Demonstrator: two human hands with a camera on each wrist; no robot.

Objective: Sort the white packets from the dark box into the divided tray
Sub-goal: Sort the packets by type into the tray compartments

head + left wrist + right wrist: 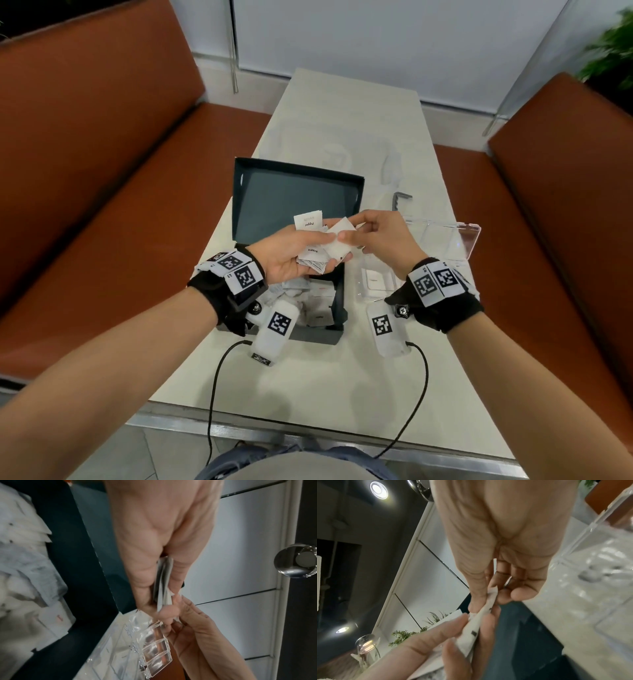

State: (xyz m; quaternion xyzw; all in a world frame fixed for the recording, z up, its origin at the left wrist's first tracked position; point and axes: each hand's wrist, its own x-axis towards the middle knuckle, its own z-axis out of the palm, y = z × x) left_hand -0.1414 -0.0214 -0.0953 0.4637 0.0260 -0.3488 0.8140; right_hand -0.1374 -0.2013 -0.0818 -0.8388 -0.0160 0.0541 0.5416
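My left hand [301, 250] hovers over the dark box [337, 301] and holds a fanned stack of white packets [310, 222] between thumb and fingers. My right hand [373, 233] pinches one packet [339, 248] of that stack with thumb and forefinger. In the right wrist view this packet [481, 616] runs edge-on between both hands. More white packets [301, 291] lie in the box below the left wrist. The clear divided tray [435, 246] sits to the right of the box, with a packet [375, 281] in a near compartment. The box lid [294, 198] stands open behind.
A pale narrow table [342, 370] carries everything, with orange bench seats [102, 212] on both sides. A small grey bracket [399, 200] lies behind the tray. Black cables [214, 387] trail from the wrist cameras toward the table's front edge.
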